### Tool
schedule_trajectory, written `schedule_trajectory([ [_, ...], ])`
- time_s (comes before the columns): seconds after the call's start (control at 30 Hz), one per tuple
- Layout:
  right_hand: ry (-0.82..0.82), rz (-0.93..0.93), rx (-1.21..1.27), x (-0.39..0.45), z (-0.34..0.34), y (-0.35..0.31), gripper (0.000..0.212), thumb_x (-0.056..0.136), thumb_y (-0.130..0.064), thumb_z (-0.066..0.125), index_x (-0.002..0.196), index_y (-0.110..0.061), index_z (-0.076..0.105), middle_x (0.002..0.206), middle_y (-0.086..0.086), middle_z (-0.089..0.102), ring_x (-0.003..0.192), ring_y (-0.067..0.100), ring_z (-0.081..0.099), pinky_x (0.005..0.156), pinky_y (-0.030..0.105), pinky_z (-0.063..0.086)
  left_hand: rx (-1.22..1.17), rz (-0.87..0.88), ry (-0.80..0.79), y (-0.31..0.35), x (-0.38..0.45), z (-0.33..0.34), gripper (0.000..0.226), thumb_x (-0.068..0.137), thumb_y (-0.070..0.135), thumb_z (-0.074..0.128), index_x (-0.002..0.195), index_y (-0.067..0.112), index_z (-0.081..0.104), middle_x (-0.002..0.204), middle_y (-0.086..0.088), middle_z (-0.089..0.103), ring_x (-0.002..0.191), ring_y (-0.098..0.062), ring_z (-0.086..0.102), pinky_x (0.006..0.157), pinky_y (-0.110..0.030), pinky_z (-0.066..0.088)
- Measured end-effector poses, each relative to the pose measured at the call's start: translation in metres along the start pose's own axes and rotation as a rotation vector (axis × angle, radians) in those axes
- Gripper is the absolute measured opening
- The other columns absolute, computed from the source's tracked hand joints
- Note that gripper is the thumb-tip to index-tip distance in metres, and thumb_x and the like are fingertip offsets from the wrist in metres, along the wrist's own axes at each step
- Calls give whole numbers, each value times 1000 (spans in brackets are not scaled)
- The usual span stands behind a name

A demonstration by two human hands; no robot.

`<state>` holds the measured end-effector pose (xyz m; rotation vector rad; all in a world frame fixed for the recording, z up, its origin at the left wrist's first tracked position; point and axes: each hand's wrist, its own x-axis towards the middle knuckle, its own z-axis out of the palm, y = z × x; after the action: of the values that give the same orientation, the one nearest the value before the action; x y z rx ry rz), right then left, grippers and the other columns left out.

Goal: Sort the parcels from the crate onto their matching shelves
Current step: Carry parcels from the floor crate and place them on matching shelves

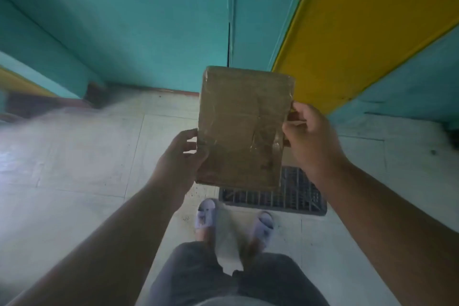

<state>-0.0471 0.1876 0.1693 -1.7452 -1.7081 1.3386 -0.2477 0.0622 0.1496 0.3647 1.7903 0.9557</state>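
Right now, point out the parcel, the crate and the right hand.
parcel (242, 129), head view, middle of its taped face
crate (293, 194), head view, slatted dark wall
right hand (310, 131), head view, back of the hand

Head view: looks steeply down, close over floor (74, 169).

Your left hand (181, 154) and right hand (308, 136) grip the side edges of a brown taped parcel (243, 129), held above the dark crate (285, 196) on the tiled floor (87, 156).

one parcel (243, 129), one crate (295, 194), two hands
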Motion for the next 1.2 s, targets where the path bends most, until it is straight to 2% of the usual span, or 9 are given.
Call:
schedule_trajectory([
  [0.07, 35, -119, -52, -23, -33, -41, 46, 98, -22, 58, 143, -22, 50, 120, -11, 59, 94, 3, 57, 72, 7, 44, -11, 91, 19, 33, -34, -8, 26, 92, 31, 68, 115, 42, 61, 113, 4, 69, 99, -21, 69, 84, -48, 58],
  [0.1, 52, -169, -56, -34, -48, -58, 47, 98, -24, 59, 144, -22, 49, 121, -11, 59, 93, 1, 57, 71, 4, 42, -20, 139, 35, 47, -49, -9, 25, 95, 27, 66, 116, 41, 61, 112, 3, 69, 98, -21, 68, 79, -43, 57],
  [0.27, 103, -361, 103, -68, -90, -125, 46, 94, -28, 64, 137, -31, 50, 124, -11, 62, 112, 10, 61, 97, 43, 52, -110, 299, 34, 114, -103, -8, 27, 96, 11, 63, 114, 32, 62, 111, -4, 69, 97, -22, 70, 90, -48, 58],
  [0.4, 50, -449, 300, -85, -116, -179, 48, 95, -16, 65, 129, -42, 45, 128, -13, 63, 116, 10, 63, 100, 45, 52, -163, 482, -14, 172, -128, -18, 28, 94, 3, 64, 114, 21, 60, 109, -8, 68, 90, -20, 67, 94, -48, 54],
  [0.63, 127, -604, 435, -111, -173, -283, 29, 100, -17, 57, 125, -31, 52, 119, 3, 69, 101, 17, 71, 87, 43, 59, -108, 859, -86, 283, -154, -53, 43, 91, 7, 68, 112, 42, 59, 114, 1, 67, 101, -21, 64, 78, -35, 52],
  [0.73, 168, -643, 441, -127, -196, -322, 30, 99, -14, 58, 126, -27, 54, 114, 8, 70, 94, 19, 72, 81, 41, 60, -85, 967, -157, 323, -168, -60, 49, 84, 25, 73, 122, 50, 55, 120, 7, 69, 112, -13, 64, 86, -33, 51],
  [0.83, 158, -690, 432, -141, -214, -342, 36, 98, -11, 58, 131, -24, 57, 113, 11, 71, 92, 21, 71, 78, 39, 57, -135, 1008, -307, 352, -178, -66, 54, 92, 26, 68, 139, 42, 48, 124, 5, 70, 118, -14, 64, 102, -35, 47],
  [1.0, 157, -759, 356, -154, -221, -340, 41, 97, -22, 58, 138, -25, 57, 130, -5, 66, 119, 21, 63, 103, 51, 48, -202, 992, -440, 372, -186, -74, 40, 98, 35, 57, 136, 46, 54, 125, 18, 69, 116, -6, 64, 108, -38, 44],
  [1.2, 76, -634, 575, -160, -200, -324, 35, 104, -42, 44, 135, -34, 59, 129, 3, 67, 116, 24, 63, 93, 47, 47, -140, 927, -541, 354, -185, -80, 39, 98, 56, 45, 135, 48, 56, 131, 12, 66, 120, -18, 63, 105, -49, 46],
])
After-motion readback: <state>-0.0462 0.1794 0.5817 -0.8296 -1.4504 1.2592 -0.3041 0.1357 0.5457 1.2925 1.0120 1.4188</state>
